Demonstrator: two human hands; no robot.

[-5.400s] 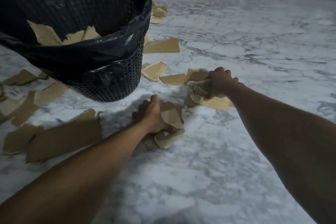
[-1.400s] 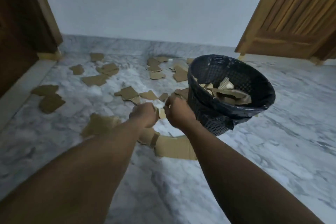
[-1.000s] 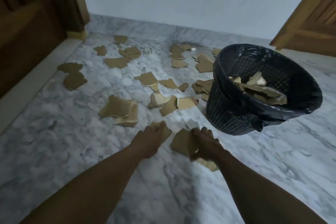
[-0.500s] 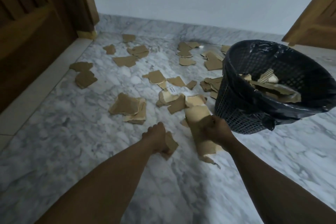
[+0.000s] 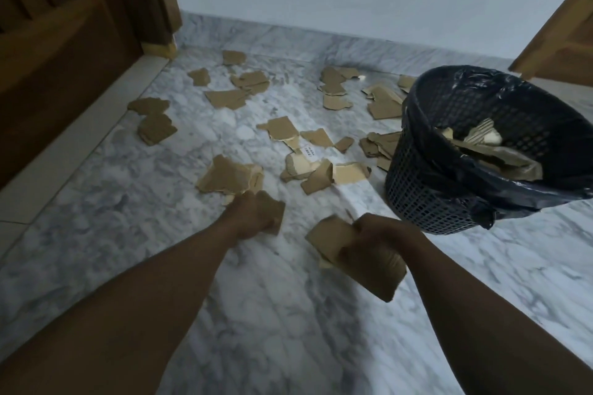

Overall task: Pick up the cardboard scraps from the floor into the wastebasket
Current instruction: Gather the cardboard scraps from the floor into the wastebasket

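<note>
Both hands had lifted: right hand clamped a large scrap, left hand a smaller scrap, near the wastebasket, ready for dropping.

The wastebasket ran off the right edge, and printing on a small white label was too small to read.
</note>
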